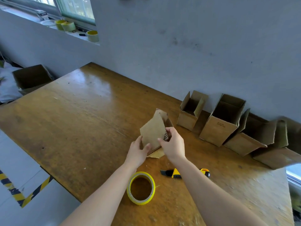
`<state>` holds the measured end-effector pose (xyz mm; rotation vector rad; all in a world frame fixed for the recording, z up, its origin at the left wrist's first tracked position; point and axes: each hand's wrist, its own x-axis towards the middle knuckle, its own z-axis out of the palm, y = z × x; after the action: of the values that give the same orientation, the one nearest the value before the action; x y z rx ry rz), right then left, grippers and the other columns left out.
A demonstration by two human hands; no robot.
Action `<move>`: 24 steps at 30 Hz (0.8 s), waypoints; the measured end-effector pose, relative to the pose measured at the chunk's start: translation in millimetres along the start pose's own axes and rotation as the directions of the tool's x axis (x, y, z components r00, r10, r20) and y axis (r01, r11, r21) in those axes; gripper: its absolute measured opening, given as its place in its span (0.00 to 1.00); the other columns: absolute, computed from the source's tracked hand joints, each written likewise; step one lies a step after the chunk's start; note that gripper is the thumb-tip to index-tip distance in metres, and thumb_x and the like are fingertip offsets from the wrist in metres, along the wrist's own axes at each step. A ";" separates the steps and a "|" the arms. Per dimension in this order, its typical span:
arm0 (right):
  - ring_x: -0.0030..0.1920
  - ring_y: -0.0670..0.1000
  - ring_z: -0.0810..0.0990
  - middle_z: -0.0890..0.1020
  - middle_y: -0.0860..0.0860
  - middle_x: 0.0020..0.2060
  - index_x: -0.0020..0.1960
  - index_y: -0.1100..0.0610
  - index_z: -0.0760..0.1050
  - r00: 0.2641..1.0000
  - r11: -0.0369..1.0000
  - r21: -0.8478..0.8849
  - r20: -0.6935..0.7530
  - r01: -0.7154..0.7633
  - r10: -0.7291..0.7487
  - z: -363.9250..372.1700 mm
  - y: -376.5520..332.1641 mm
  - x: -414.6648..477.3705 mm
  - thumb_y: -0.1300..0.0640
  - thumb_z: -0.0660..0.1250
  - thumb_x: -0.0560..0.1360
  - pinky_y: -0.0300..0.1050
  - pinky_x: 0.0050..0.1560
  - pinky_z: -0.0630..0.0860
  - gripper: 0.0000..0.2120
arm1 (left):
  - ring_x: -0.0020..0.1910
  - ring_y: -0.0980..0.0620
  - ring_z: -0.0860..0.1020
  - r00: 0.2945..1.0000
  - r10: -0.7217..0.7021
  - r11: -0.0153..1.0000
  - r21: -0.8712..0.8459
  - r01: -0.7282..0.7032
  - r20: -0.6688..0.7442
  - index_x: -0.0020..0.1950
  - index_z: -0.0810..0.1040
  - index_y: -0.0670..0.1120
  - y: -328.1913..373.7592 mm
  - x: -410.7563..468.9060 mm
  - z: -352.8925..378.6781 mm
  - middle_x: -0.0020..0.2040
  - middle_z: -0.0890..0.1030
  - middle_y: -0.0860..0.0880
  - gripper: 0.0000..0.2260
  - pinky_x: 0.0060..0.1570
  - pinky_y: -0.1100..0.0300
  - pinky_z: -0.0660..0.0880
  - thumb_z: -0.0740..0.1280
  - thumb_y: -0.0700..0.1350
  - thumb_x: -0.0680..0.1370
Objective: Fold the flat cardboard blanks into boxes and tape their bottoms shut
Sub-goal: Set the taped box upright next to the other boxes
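Small brown cardboard blank (154, 131), half opened, standing on the wooden counter (81, 111) just beyond the yellow tape roll (140, 188). Clasped at its lower left edge by the left grip (138, 149), thumb across the front face. Pinched along its right edge by the right grip (172, 144), fingers curled round the panel. Probably best now: press opposite corners inward until the walls look square, keep the bottom flaps loose, then fold them flat before taping. Yellow-and-black utility knife (175, 173) just right of that roll, untouched.
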<state>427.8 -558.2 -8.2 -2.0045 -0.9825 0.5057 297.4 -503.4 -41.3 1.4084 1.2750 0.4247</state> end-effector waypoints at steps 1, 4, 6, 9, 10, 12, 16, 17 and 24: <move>0.56 0.47 0.77 0.79 0.49 0.56 0.64 0.55 0.73 0.999 0.999 -0.033 0.032 0.036 -0.035 1.7 -1.9 -2.3 0.57 0.72 0.74 0.43 0.52 0.80 0.20 | 0.71 0.48 0.67 1.000 0.016 0.999 -0.028 -0.015 0.022 0.76 0.61 0.52 2.1 -0.7 0.3 0.74 0.66 0.48 0.25 0.68 0.48 0.67 0.60 0.56 0.80; 0.54 0.46 0.79 0.81 0.48 0.54 0.64 0.55 0.76 0.979 0.995 -0.039 0.186 0.087 -0.079 8.1 -7.5 -7.8 0.53 0.68 0.76 0.40 0.51 0.79 0.17 | 0.69 0.48 0.69 0.992 -0.041 0.984 -0.170 0.060 0.116 0.72 0.68 0.56 6.9 -1.8 -2.6 0.70 0.71 0.50 0.29 0.64 0.50 0.66 0.55 0.68 0.75; 0.52 0.44 0.80 0.82 0.47 0.52 0.61 0.54 0.79 0.984 0.997 0.010 0.163 0.072 -0.073 10.5 -11.9 -11.4 0.55 0.65 0.78 0.36 0.48 0.79 0.13 | 0.65 0.49 0.71 0.988 -0.041 0.983 -0.168 0.066 0.152 0.70 0.70 0.58 6.2 -1.0 -6.4 0.66 0.74 0.51 0.34 0.61 0.51 0.68 0.55 0.74 0.70; 0.50 0.44 0.77 0.81 0.47 0.51 0.57 0.54 0.80 0.986 0.978 -0.165 -0.085 0.127 -0.142 9.0 -12.9 -11.6 0.58 0.66 0.77 0.32 0.45 0.74 0.10 | 0.59 0.53 0.73 0.993 -0.002 0.997 -0.076 0.012 0.122 0.71 0.68 0.55 0.6 0.7 -8.2 0.66 0.75 0.52 0.26 0.57 0.55 0.73 0.64 0.63 0.75; 0.50 0.45 0.77 0.79 0.48 0.51 0.57 0.53 0.80 0.978 0.962 -0.248 -0.141 0.112 -0.151 7.5 -12.5 -11.5 0.57 0.67 0.76 0.32 0.43 0.74 0.10 | 0.57 0.53 0.74 0.996 0.012 1.000 -0.030 -0.009 0.090 0.70 0.69 0.54 -0.3 1.1 -8.7 0.65 0.75 0.51 0.22 0.56 0.56 0.74 0.65 0.57 0.77; 0.50 0.47 0.76 0.78 0.49 0.53 0.60 0.52 0.77 0.991 0.945 -0.328 -0.125 -0.002 -0.042 4.7 -10.2 -11.8 0.51 0.69 0.75 0.37 0.43 0.76 0.14 | 0.58 0.51 0.75 0.998 0.052 0.994 0.098 -0.053 0.017 0.70 0.70 0.52 0.6 0.0 -10.5 0.65 0.76 0.48 0.19 0.57 0.52 0.76 0.64 0.50 0.79; 0.49 0.48 0.77 0.81 0.50 0.53 0.61 0.54 0.77 0.992 0.954 -0.291 0.072 -0.076 0.101 2.3 -2.5 -18.0 0.43 0.69 0.74 0.38 0.43 0.76 0.20 | 0.61 0.47 0.77 0.968 0.226 0.917 0.360 -0.173 -0.110 0.69 0.73 0.47 6.7 -9.4 -15.5 0.64 0.78 0.47 0.18 0.57 0.56 0.75 0.65 0.47 0.79; 0.49 0.47 0.77 0.81 0.50 0.54 0.61 0.54 0.77 0.994 0.957 -0.283 0.071 -0.062 0.085 2.0 -2.0 -18.5 0.45 0.69 0.74 0.37 0.43 0.75 0.20 | 0.62 0.47 0.76 0.958 0.256 0.905 0.379 -0.193 -0.125 0.69 0.73 0.47 8.6 -10.9 -16.3 0.64 0.78 0.47 0.18 0.57 0.57 0.74 0.65 0.46 0.79; 0.43 0.43 0.75 0.83 0.51 0.51 0.59 0.55 0.80 0.996 0.985 -0.161 -0.062 -0.066 0.057 -4.1 -14.3 -4.1 0.52 0.68 0.77 0.28 0.37 0.67 0.13 | 0.62 0.45 0.76 0.938 0.338 0.836 0.484 -0.258 -0.083 0.69 0.74 0.44 31.1 8.0 -23.6 0.64 0.78 0.44 0.16 0.58 0.55 0.74 0.58 0.45 0.82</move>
<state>421.3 -558.5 5.9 -2.1884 -0.9550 0.4099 294.6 -478.5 -10.4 2.0382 1.3494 0.4715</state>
